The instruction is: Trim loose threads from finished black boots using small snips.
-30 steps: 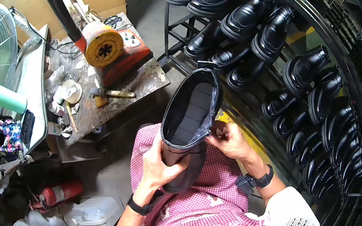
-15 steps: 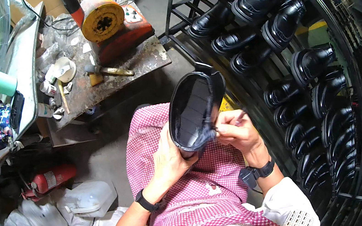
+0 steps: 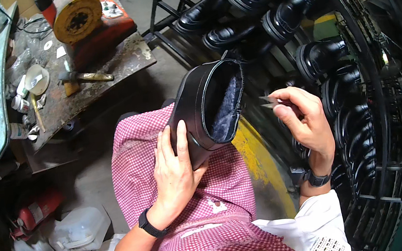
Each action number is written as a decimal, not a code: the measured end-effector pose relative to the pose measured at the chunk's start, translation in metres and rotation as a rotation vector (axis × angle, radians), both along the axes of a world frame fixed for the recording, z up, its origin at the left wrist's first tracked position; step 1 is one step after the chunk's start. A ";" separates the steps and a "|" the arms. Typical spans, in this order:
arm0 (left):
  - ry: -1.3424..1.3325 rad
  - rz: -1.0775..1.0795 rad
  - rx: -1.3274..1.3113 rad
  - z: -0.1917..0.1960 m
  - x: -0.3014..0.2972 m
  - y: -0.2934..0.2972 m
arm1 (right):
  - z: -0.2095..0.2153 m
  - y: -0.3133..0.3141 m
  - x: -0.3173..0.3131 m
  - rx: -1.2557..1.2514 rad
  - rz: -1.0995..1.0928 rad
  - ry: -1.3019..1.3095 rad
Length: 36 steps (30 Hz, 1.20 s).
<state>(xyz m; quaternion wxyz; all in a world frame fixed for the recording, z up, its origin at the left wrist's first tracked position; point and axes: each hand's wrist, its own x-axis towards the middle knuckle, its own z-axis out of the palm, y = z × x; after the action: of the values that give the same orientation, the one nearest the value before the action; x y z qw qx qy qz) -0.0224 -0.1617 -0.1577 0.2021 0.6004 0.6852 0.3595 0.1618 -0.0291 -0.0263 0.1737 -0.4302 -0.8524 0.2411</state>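
A black ankle boot (image 3: 207, 105) with a dark fleece lining stands on my lap, its opening tilted up and to the right. My left hand (image 3: 175, 169) wraps the boot's shaft from the left and below. Right of the opening, apart from the boot, my right hand (image 3: 304, 116) pinches a small pointed metal tool (image 3: 268, 102) between thumb and fingers, tips aimed at the boot. A pink checked apron (image 3: 208, 212) covers my lap. Each wrist wears a dark band.
A curved metal rack (image 3: 362, 103) full of several black boots fills the right side. At upper left a stained workbench (image 3: 101, 72) carries an orange machine (image 3: 86, 18), a hammer (image 3: 84, 77) and small tins. A red extinguisher (image 3: 38, 210) and a white jug (image 3: 79, 227) lie on the floor at left.
My right hand has come off the boot's rim and moved right with the small tool. The boot has turned more upright, and my view has dropped closer.
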 end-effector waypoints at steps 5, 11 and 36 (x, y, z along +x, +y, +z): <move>0.166 -0.005 -0.013 0.004 0.005 0.001 | 0.006 0.012 -0.001 0.134 0.131 -0.217; 0.144 -0.009 -0.030 0.006 0.004 0.002 | -0.001 0.016 0.007 0.011 0.111 -0.176; 0.145 -0.037 -0.089 0.009 0.008 0.004 | 0.012 0.035 -0.043 0.389 0.511 -0.648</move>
<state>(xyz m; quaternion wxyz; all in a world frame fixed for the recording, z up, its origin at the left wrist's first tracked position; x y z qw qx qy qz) -0.0147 -0.1579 -0.1483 0.1851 0.6280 0.7020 0.2803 0.1192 0.0064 -0.0148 -0.0892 -0.2187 -0.9711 -0.0356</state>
